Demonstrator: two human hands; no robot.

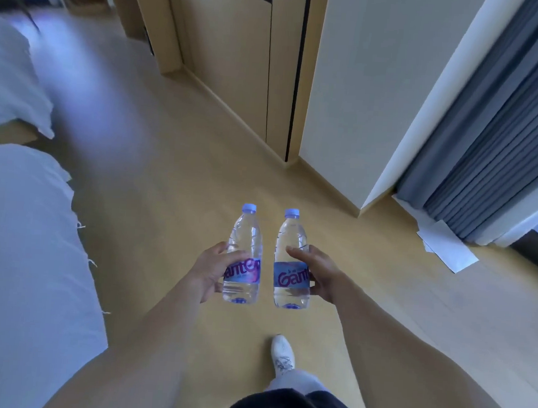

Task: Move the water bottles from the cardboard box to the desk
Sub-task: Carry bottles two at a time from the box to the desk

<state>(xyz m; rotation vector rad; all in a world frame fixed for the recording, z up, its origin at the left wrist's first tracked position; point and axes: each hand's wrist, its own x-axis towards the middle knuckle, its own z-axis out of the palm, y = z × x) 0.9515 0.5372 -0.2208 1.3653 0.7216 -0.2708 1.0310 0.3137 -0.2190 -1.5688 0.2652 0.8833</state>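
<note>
Head view.

Item 1: left hand [209, 271], fingers wrapped round the label band of the left water bottle [244, 259]. Bottle upright, cap away from the person, carried in the air.

Item 2: right hand [318, 275], curled round the right water bottle [292, 264] from its outer side, thumb on top. Bottle upright, just beside its twin, not touching.

Note: mid-body grips keep both full bottles level and steady, apparently for carrying on foot; a white shoe [282, 353] steps forward below the hands.

Item 3: cardboard box, not in view. Desk, not identifiable for certain.

Surroundings: white bedding [20, 234] left of the left hand; wooden cabinets [238, 74] ahead; grey curtain [489, 123] and a paper sheet [447, 246] beyond the right hand. The floor [155, 170] ahead looks open, nothing blocking the path.
</note>
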